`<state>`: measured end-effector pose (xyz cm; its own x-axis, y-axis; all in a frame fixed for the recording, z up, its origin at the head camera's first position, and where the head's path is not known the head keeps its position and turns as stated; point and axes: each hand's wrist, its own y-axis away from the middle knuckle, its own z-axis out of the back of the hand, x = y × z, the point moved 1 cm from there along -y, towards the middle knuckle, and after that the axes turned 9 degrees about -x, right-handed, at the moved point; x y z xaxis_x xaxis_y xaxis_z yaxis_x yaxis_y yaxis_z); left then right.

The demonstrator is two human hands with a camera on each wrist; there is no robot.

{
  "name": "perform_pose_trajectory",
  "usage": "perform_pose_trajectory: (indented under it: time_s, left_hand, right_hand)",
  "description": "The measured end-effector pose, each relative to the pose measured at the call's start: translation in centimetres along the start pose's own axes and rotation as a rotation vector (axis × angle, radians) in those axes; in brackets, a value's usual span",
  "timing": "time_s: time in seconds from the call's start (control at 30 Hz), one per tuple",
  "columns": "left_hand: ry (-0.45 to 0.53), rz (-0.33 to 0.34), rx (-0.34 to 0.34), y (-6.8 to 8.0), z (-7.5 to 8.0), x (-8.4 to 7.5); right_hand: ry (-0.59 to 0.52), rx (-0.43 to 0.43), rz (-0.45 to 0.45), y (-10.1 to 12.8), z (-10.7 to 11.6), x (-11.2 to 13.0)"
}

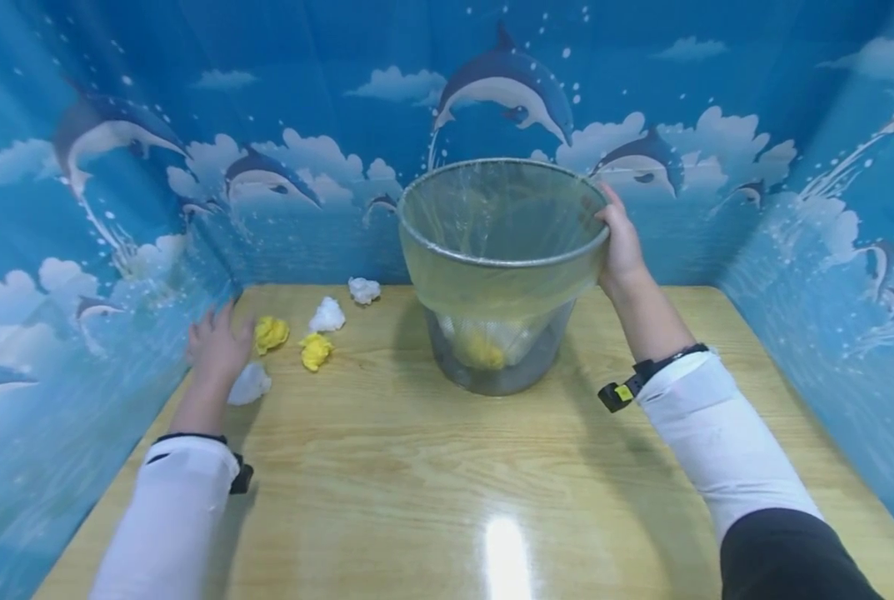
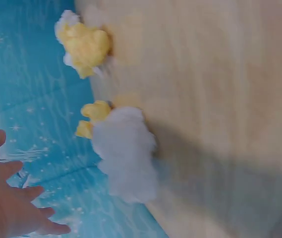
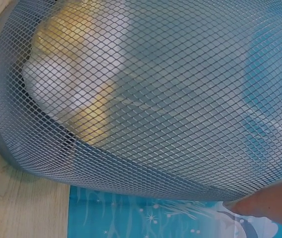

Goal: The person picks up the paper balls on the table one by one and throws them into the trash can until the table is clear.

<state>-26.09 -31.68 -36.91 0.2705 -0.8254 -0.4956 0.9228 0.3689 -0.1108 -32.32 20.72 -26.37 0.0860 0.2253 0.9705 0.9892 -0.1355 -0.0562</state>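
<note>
Head: right hand (image 1: 621,240) grips bin (image 1: 502,287); yellow-marked wristband (image 1: 645,372).

Along the outer side of my left hand (image 1: 220,343) the curtain (image 1: 34,433) crowds me, while a white paper ball (image 1: 251,385) and a yellow paper ball (image 1: 272,334) sit close on its inner side. Bare table (image 1: 387,467) runs between the scattered balls and the bin (image 1: 502,262), widening nearer me into a low path across. The bin blocks a straight rightward sweep (its mouth stands open above, my right hand (image 1: 622,243) gripping the right edge).
</note>
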Motion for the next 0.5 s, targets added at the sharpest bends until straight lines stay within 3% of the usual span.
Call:
perform_pose_trajectory:
  time_s: [0.2,0.4,0.5]
  left_hand:
    - [-0.056,0.028,0.07,0.9,-1.2,1.8]
    - [-0.092,0.102,0.222,1.2,-2.6,2.9]
    - [-0.108,0.096,0.272,1.6,-2.8,3.0]
  right_hand:
    - [0.017,-0.001,0.008,0.1,0.1,0.0]
    - [0.005,-0.004,0.006,0.1,0.1,0.0]
    - [0.009,-0.003,0.015,0.1,0.0,-0.1]
